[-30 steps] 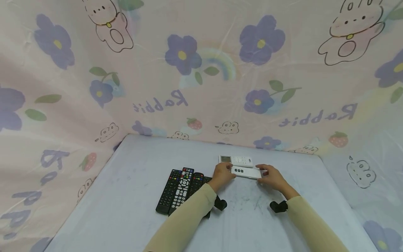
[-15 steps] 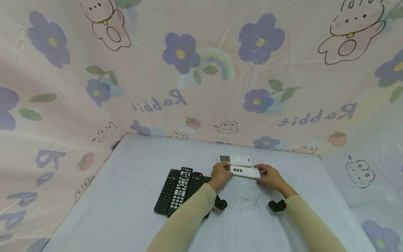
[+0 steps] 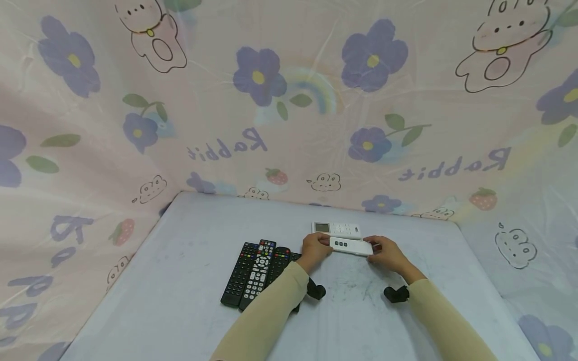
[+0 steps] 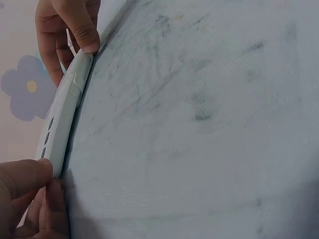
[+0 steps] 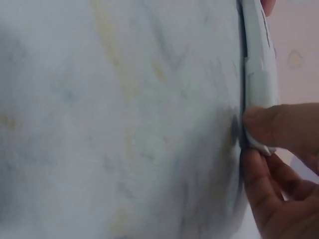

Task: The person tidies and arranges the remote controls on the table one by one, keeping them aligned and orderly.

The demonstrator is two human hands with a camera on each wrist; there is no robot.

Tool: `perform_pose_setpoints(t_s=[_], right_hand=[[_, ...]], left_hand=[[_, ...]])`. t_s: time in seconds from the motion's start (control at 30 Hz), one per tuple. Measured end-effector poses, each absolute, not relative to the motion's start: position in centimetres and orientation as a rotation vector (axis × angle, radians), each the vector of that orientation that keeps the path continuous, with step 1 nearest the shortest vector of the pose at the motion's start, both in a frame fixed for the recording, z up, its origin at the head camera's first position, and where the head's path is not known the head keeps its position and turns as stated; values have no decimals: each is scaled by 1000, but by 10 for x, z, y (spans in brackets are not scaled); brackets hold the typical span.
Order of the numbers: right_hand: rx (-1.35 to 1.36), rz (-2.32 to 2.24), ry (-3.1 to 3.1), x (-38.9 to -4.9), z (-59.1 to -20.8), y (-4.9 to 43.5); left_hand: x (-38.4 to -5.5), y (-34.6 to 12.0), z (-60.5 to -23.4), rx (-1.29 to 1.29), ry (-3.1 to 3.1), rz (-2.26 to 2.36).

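Observation:
A white remote control with three dark buttons at its left end lies lengthwise across the table, at or just above the surface. My left hand pinches its left end; in the left wrist view the thumb is on the button side and fingers curl at the end. At the right end my right hand pinches it between thumb and fingers. Directly behind lies a second white remote control with a grey display, partly covered by the left fingers.
Left of my hands, several black remote controls lie side by side, partly hidden under my left sleeve. The table is covered in smudged white. A patterned curtain closes off the back and sides.
Both hands keep their hold on the white remote control. In the picture everything has shifted slightly left, the table and curtain too; the remote looks almost unmoved against the table.

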State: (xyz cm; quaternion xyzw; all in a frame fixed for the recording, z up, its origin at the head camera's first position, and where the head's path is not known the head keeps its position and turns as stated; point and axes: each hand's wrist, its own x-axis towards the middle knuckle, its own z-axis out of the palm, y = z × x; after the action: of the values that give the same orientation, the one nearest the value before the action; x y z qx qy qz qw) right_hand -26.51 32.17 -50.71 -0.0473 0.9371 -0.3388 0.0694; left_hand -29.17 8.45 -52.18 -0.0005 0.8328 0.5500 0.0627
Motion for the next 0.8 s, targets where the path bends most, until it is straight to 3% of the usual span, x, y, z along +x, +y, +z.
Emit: perform_pose_setpoints(t_s=[0.47,0.8], right_hand=[[-222,-1051,2815,-257,-506,323],[-270,-1123,2832,-235,-493,307]], left_hand=[[-291,82,-518,-63,2452,1696],[-290,61,-506,166,2435,1647]])
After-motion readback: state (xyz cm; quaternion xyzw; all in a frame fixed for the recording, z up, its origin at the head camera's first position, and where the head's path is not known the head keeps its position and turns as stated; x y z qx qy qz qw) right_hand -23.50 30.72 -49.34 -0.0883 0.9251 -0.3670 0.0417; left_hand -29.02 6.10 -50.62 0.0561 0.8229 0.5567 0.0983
